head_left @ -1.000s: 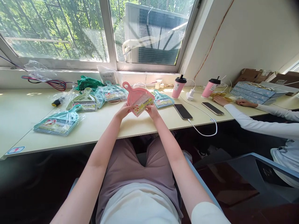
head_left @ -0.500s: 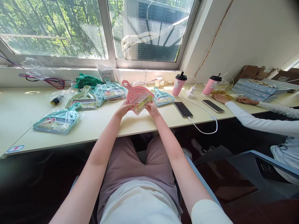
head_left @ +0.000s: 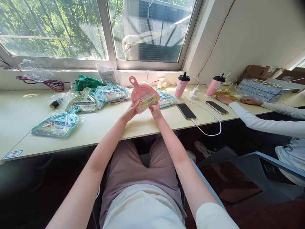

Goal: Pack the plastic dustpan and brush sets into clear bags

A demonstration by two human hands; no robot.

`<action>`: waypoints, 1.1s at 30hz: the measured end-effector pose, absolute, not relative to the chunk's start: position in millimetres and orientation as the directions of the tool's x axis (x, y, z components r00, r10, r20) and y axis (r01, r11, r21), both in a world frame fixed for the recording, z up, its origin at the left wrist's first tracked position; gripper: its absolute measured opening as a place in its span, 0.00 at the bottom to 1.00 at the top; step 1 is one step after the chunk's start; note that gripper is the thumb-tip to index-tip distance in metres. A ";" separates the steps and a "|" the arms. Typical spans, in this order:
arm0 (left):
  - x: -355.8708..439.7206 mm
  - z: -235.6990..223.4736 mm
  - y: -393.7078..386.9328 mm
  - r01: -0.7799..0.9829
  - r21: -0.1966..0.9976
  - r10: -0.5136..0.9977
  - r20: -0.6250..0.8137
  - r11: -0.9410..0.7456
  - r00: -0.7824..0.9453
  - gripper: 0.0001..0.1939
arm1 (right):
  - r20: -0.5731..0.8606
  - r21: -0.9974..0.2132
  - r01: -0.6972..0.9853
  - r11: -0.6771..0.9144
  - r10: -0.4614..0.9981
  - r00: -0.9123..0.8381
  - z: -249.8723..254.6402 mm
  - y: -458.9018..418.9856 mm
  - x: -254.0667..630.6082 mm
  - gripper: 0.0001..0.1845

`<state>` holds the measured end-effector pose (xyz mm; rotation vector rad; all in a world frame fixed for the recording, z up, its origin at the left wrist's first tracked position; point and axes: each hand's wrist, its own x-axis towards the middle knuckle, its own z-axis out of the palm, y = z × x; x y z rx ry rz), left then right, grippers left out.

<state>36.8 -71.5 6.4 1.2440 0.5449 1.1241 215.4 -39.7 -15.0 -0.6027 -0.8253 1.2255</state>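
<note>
A pink dustpan and brush set point(head_left: 144, 94) with a printed label is held above the table, its handle pointing up and away from me. My left hand point(head_left: 131, 112) grips its lower left edge, thumb on the front. At the lower right corner, my right hand point(head_left: 154, 109) pinches the set. Just behind it on the right lies a wrapped turquoise dustpan set point(head_left: 167, 99). To the left rest a green dustpan set point(head_left: 84, 101), more turquoise sets point(head_left: 114, 93) and a turquoise set in clear wrap point(head_left: 58, 124) near the front edge.
Right of my hands are a phone point(head_left: 186, 111) on a white cable, another phone point(head_left: 216, 107), two pink cups point(head_left: 182, 86) and a charger point(head_left: 194, 93). A co-worker's hands point(head_left: 224, 99) rest by blue boxes point(head_left: 257, 89). A screwdriver-like handle point(head_left: 56, 103) lies left.
The pink dustpan set has turned more upright and shifted slightly right. My left hand has moved a little right with it, and the view has shifted slightly.
</note>
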 end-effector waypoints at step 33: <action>37.2 5.5 -66.7 -0.287 0.944 0.924 0.246 -0.160 0.294 0.35 | 0.136 -0.801 -0.569 0.187 0.982 0.131 -5.9 -47.1 215.3 0.21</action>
